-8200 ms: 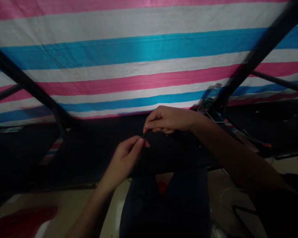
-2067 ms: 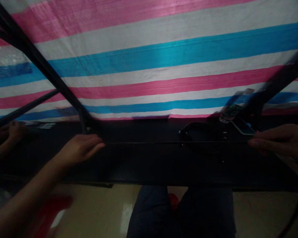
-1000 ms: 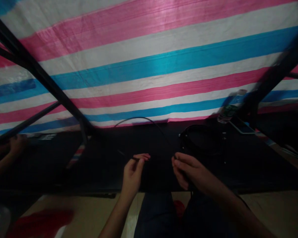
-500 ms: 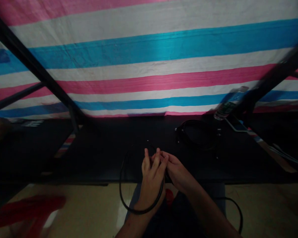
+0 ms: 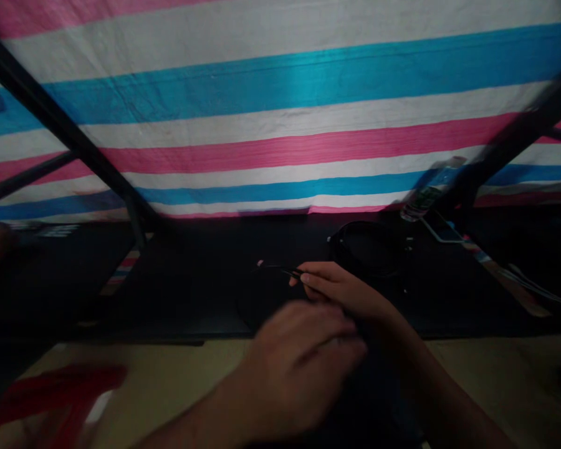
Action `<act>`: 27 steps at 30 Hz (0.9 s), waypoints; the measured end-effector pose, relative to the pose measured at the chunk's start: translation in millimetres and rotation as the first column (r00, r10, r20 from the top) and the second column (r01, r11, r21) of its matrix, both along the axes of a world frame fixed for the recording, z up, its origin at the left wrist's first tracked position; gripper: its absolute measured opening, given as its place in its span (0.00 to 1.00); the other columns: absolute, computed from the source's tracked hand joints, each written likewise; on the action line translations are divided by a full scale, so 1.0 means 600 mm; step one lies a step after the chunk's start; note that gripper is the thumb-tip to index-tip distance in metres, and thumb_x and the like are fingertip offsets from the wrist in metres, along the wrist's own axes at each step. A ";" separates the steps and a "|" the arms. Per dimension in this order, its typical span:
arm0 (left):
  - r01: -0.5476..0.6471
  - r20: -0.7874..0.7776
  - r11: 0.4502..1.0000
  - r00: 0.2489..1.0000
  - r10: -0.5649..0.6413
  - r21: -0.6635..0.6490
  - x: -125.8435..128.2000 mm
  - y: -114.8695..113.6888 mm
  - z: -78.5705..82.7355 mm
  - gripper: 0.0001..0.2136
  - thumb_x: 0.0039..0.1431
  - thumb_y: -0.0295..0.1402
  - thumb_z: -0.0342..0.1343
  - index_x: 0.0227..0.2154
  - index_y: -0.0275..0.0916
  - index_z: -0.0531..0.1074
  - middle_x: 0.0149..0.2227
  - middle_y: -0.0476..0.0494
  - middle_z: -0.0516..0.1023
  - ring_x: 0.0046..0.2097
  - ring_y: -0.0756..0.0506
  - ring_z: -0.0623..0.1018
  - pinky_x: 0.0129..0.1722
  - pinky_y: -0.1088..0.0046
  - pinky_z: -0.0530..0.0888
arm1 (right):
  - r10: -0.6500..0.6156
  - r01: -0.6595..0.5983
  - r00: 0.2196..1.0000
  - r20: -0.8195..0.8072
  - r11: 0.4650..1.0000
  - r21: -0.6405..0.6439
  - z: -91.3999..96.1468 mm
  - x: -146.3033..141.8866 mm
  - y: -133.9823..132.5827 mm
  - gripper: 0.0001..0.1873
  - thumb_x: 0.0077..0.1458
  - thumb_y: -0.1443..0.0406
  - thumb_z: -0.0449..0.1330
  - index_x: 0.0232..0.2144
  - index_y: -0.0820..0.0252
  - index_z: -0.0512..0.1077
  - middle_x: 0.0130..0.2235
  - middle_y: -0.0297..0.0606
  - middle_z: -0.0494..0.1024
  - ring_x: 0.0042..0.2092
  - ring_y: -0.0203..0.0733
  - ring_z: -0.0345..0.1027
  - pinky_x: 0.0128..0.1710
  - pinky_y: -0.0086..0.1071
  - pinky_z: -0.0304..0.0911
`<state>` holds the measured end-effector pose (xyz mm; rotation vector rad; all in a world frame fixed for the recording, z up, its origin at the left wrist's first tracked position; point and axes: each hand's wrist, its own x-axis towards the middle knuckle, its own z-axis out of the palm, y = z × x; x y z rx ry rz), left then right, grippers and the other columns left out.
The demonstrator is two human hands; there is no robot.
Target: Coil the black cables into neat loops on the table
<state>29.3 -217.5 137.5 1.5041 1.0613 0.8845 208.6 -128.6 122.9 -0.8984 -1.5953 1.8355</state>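
Right hand (image 5: 341,290): fingers (image 5: 315,280) apparently clamp black cable end (image 5: 280,269) pointing left; left hand (image 5: 299,362) blurred, fingers unclear.

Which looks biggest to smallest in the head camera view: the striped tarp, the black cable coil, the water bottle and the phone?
1. Striped tarp
2. Black cable coil
3. Water bottle and phone: these look similar in size. The phone is dim and seen at a slant, so I can't rank them.

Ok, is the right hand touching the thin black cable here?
Touching. The head view shows the thin black cable running out from between the fingertips of the right hand, held there with no gap.
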 end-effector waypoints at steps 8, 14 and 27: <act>0.139 -0.289 0.933 0.956 -0.039 0.332 -0.022 0.157 0.039 0.09 0.58 0.35 0.62 0.23 0.40 0.77 0.20 0.48 0.71 0.24 0.47 0.69 0.27 0.74 0.59 | 0.015 -0.044 0.985 0.173 0.986 0.162 0.060 0.021 0.005 0.16 0.64 0.54 0.58 0.33 0.62 0.70 0.23 0.26 0.59 0.20 0.27 0.48 0.17 0.23 0.45; -0.176 -0.164 0.905 0.953 0.255 0.388 -0.093 0.176 0.027 0.18 0.63 0.39 0.56 0.19 0.37 0.66 0.18 0.52 0.62 0.22 0.52 0.61 0.24 0.76 0.53 | -0.024 0.015 0.996 0.090 0.995 0.098 0.039 0.076 0.019 0.14 0.61 0.56 0.63 0.39 0.62 0.74 0.21 0.25 0.60 0.20 0.29 0.52 0.19 0.25 0.52; -0.265 0.369 0.832 0.801 0.471 -0.488 -0.062 0.079 -0.109 0.24 0.55 0.53 0.61 0.24 0.40 0.59 0.19 0.59 0.55 0.18 0.56 0.58 0.18 0.79 0.62 | -0.346 0.353 0.920 -0.183 0.936 0.005 0.071 0.014 0.030 0.13 0.55 0.64 0.65 0.43 0.61 0.76 0.28 0.30 0.69 0.19 0.24 0.46 0.14 0.23 0.39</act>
